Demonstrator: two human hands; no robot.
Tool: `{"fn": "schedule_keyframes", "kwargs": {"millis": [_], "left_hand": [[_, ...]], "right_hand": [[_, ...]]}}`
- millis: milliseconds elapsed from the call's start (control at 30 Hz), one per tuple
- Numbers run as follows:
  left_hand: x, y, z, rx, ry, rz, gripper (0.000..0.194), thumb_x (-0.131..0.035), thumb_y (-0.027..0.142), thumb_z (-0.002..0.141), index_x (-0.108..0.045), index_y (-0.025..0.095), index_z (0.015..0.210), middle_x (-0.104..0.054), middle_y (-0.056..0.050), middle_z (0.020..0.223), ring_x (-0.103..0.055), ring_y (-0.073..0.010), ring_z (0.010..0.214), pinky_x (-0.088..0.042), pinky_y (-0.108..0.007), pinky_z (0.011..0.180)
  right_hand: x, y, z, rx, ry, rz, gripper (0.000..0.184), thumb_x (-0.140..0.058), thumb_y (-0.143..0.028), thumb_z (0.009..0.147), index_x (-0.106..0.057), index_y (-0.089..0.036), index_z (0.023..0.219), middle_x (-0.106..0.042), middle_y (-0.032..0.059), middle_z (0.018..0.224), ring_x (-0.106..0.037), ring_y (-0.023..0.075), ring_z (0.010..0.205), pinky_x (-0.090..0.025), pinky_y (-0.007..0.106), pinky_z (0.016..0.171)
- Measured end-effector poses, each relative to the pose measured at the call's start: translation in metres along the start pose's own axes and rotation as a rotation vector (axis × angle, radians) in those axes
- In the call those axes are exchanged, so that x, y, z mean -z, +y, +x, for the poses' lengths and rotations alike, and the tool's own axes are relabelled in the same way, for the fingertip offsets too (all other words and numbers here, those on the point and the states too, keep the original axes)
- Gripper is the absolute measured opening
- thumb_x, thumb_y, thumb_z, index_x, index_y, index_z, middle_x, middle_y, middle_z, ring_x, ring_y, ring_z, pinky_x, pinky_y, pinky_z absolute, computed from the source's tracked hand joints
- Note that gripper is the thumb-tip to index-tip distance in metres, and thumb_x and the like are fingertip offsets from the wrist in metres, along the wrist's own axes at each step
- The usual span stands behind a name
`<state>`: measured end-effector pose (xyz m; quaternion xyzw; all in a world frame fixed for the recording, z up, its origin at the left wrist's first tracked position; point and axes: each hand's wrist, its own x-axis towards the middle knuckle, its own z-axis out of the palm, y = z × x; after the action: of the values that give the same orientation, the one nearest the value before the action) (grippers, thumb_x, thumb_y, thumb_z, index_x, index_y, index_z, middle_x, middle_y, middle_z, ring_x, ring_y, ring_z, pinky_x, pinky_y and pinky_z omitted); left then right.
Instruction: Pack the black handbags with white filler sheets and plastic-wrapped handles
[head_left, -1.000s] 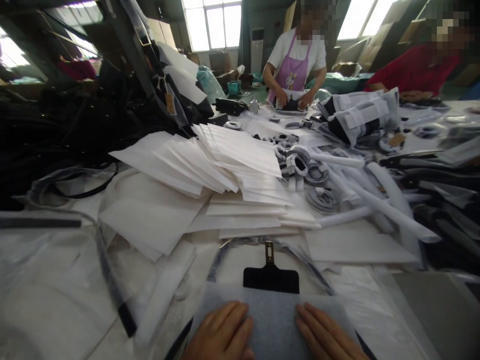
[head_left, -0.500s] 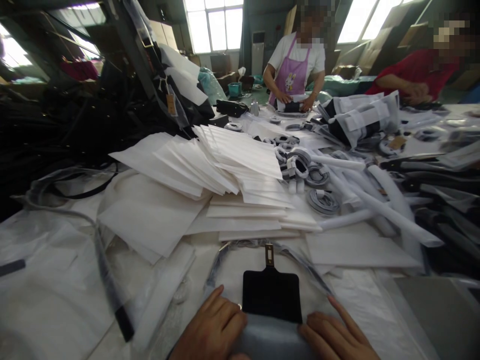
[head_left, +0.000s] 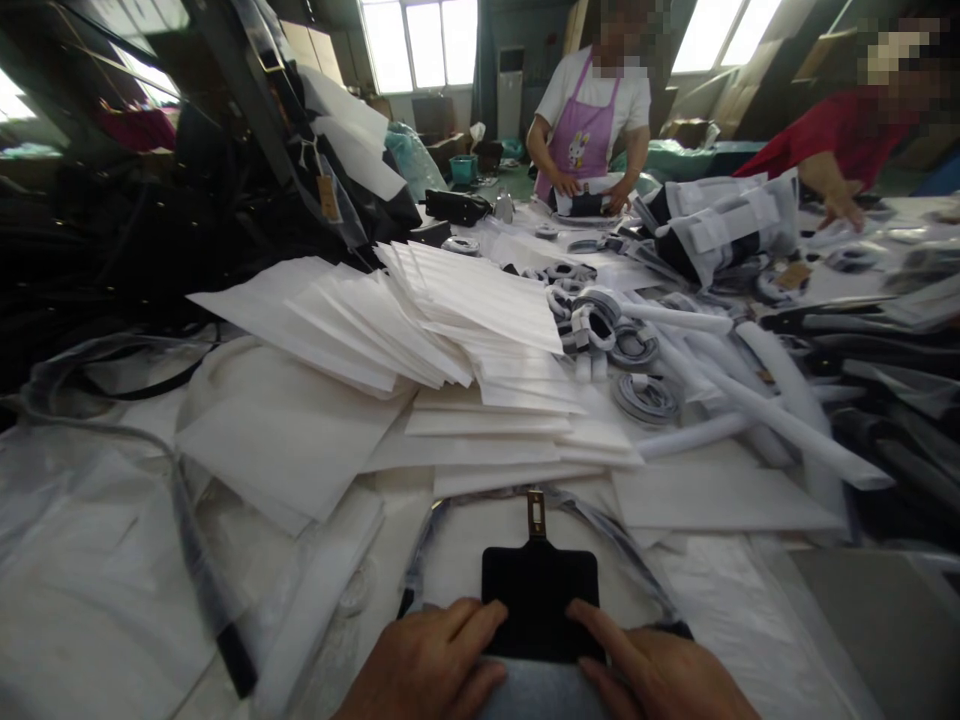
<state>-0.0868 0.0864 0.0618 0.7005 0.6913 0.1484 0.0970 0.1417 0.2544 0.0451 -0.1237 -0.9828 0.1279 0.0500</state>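
At the front edge of the view lies a handbag with a black flap (head_left: pixel 538 582), which ends in a gold-coloured metal clasp plate (head_left: pixel 535 512). Its plastic-wrapped handle (head_left: pixel 634 550) arcs behind the flap. My left hand (head_left: pixel 435 662) grips the bag from the left, a fingertip pressed on the flap's side. From the right, my right hand (head_left: pixel 660 672) grips it likewise, one finger on the flap and others lower down. Between the hands a greyish sheet (head_left: pixel 536 690) covers the bag below the flap. The bag's lower part is out of view.
White foam sheets (head_left: pixel 465 300) lie fanned out ahead. Coiled grey straps (head_left: pixel 645 398) and white foam tubes (head_left: pixel 795 430) are at right. A plastic-wrapped strap (head_left: pixel 195 560) lies left, black bags (head_left: pixel 112 240) behind it. Across the table, a person in a purple apron (head_left: pixel 589 130) handles a bag.
Both my hands have moved inward onto the black flap from the sheet's edge below it. Across the table, the red-sleeved person's arm has reached down and forward.
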Motion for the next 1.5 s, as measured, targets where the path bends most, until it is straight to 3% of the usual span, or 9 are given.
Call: {"fn": "schedule_keyframes", "kwargs": {"millis": [267,367,533,700,967,1100,1200,1300,1500], "left_hand": [[-0.021,0.005,-0.003,0.016,-0.116,0.276,0.065,-0.072,0.026,0.082,-0.045,0.026,0.141,-0.072,-0.003,0.116,-0.071,-0.0193,0.061,-0.058,-0.03,0.052],[-0.018,0.009,0.0,0.032,-0.129,0.294,0.066,-0.076,0.025,0.079,-0.048,0.025,0.138,-0.072,-0.004,0.118,-0.071,-0.0198,0.061,-0.059,-0.03,0.053],[-0.013,0.009,0.002,0.085,-0.125,0.243,0.059,-0.076,0.023,0.077,-0.051,0.023,0.13,-0.072,-0.003,0.112,-0.072,-0.0205,0.066,-0.061,-0.031,0.057],[-0.012,0.001,-0.002,0.047,-0.018,0.172,0.05,-0.068,0.026,0.083,-0.047,0.021,0.128,-0.073,-0.001,0.103,-0.072,-0.0181,0.063,-0.058,-0.027,0.052],[-0.016,0.002,0.007,0.004,0.145,0.237,0.023,-0.045,0.032,0.099,-0.057,0.022,0.116,-0.074,-0.002,0.102,-0.071,-0.0167,0.064,-0.055,-0.028,0.054],[-0.017,0.017,0.021,-0.157,0.39,0.297,0.029,-0.036,0.018,0.102,-0.064,0.02,0.095,-0.075,0.0,0.094,-0.071,-0.0174,0.085,-0.056,-0.031,0.077],[-0.018,0.032,0.023,-0.29,0.448,0.315,0.032,-0.037,0.008,0.099,-0.064,0.018,0.084,-0.073,0.002,0.078,-0.068,-0.0137,0.065,-0.054,-0.026,0.062],[-0.02,0.04,0.01,-0.267,0.43,0.289,0.034,-0.035,0.006,0.098,-0.066,0.016,0.087,-0.074,0.0,0.077,-0.07,-0.0145,0.062,-0.055,-0.025,0.057],[-0.018,0.043,-0.029,-0.249,0.135,0.279,0.035,-0.043,0.032,0.103,-0.056,0.024,0.133,-0.072,-0.009,0.12,-0.071,-0.0231,0.107,-0.059,-0.032,0.089]], "right_hand": [[-0.002,-0.007,0.02,0.074,0.219,-0.247,0.044,-0.016,-0.023,0.103,-0.057,-0.017,0.116,-0.074,0.0097,0.091,-0.072,0.0167,0.055,-0.055,0.025,0.043],[0.0,-0.01,0.023,0.082,0.268,-0.243,0.044,-0.014,-0.024,0.104,-0.058,-0.02,0.111,-0.074,0.0075,0.087,-0.074,0.0199,0.069,-0.058,0.029,0.055],[-0.004,-0.006,0.016,0.041,0.232,-0.166,0.034,-0.024,-0.028,0.105,-0.056,-0.023,0.094,-0.067,0.0,0.067,-0.068,0.0178,0.056,-0.051,0.029,0.05],[-0.016,0.001,0.006,0.003,0.19,-0.14,0.021,-0.034,-0.025,0.103,-0.054,-0.023,0.099,-0.067,-0.0004,0.073,-0.069,0.0162,0.062,-0.051,0.026,0.057],[-0.009,-0.005,0.02,0.044,0.244,-0.149,0.034,-0.026,-0.006,0.096,-0.054,-0.024,0.097,-0.065,-0.0019,0.068,-0.066,0.0146,0.054,-0.044,0.027,0.047],[-0.007,-0.009,0.023,0.047,0.292,-0.16,0.037,-0.026,-0.002,0.094,-0.055,-0.023,0.098,-0.066,-0.0007,0.07,-0.065,0.0167,0.058,-0.044,0.029,0.053],[-0.007,-0.012,0.02,0.048,0.328,-0.161,0.039,-0.025,-0.001,0.094,-0.057,-0.023,0.098,-0.067,0.0002,0.074,-0.064,0.0189,0.062,-0.043,0.032,0.059],[-0.003,-0.016,0.017,0.063,0.36,-0.136,0.038,-0.027,-0.002,0.094,-0.059,-0.022,0.102,-0.068,0.0011,0.08,-0.063,0.0202,0.068,-0.042,0.034,0.066],[0.004,-0.023,0.008,0.058,0.313,-0.077,0.037,-0.028,-0.005,0.098,-0.061,-0.021,0.099,-0.067,0.0033,0.084,-0.063,0.0216,0.072,-0.044,0.036,0.071]]}}
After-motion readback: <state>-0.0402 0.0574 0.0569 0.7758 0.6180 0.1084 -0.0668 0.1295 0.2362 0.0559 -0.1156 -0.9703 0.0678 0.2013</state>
